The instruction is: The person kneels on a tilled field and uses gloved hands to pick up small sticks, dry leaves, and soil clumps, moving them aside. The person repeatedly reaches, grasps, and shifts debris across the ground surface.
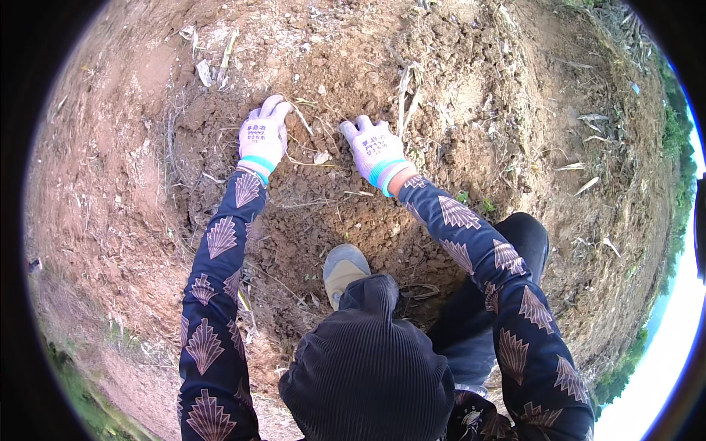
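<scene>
Both hands wear pale work gloves with turquoise cuffs and printed writing on their backs. My left hand (262,134) rests on loose brown soil (309,182), its fingers bent down and a dry stalk (300,117) beside the fingertips. To its right, my right hand (375,144) touches the soil with curled fingers, close to a pale dry plant stalk (407,99). The undersides of both hands are hidden, so whether they hold anything cannot be told. A small pale leaf or stone (322,157) lies between them.
A shoe (345,270) stands on the soil below the hands, and a bent knee in dark trousers (524,237) is at the right. Dry husks (204,73) and clods are scattered about. Small green weeds (488,205) grow near the knee. Greenery (675,138) lines the far right.
</scene>
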### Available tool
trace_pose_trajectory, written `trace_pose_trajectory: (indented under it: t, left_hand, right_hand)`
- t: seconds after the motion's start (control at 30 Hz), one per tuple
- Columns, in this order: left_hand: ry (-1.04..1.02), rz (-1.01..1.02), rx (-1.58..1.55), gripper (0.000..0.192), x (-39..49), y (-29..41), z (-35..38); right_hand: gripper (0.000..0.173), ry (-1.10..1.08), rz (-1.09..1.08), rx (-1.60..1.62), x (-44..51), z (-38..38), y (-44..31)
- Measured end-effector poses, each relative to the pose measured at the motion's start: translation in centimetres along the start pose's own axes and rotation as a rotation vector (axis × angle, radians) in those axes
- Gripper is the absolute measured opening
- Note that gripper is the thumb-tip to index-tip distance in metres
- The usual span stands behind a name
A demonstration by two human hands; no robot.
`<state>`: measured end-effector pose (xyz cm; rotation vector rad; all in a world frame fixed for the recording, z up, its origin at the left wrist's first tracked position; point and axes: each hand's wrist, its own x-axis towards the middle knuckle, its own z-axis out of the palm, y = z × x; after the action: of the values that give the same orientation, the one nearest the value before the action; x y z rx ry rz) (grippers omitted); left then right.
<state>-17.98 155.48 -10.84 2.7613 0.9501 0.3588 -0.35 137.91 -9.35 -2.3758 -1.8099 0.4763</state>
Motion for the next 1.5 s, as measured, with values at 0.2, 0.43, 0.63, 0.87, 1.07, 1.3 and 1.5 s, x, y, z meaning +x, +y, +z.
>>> trace_pose_trajectory:
  t: [0.2, 0.43, 0.63, 0.87, 1.07, 1.3, 1.5]
  left_hand:
    - [0.330, 0.060, -0.340, 0.029, 1.2, 1.6, -0.9]
    - [-0.137, 0.113, 0.037, 0.067, -2.6, 9.5, 1.4]
    - [-0.008, -0.123, -0.488, 0.037, -3.9, 8.7, 3.9]
    - [0.073, -0.334, -1.318, 0.031, -5.2, 13.0, 2.8]
    - [-0.007, 0.071, -0.894, 0.059, -3.9, 17.5, 0.6]
    - [-0.466, -0.095, -0.116, 0.108, -8.5, 20.7, 1.2]
    - [-0.273, -0.293, -0.439, 0.099, -11.1, 21.1, 5.7]
  right_hand:
    - [0.040, -0.077, 0.025, 0.457, -3.5, 1.1, 0.9]
    - [0.037, -0.348, 0.164, 1.064, -8.2, 1.0, 1.9]
    - [0.032, -0.319, 0.370, 1.297, -10.9, -2.5, 5.3]
    - [0.044, 0.258, 0.500, 1.633, -8.7, -7.1, 14.0]
    - [0.043, 0.608, 0.527, 1.139, -7.4, -8.7, 19.6]
    - [0.046, -0.154, 0.288, 0.515, -10.5, -4.0, 12.9]
    - [0.065, -0.194, 0.231, 0.463, -11.4, -0.2, 6.3]
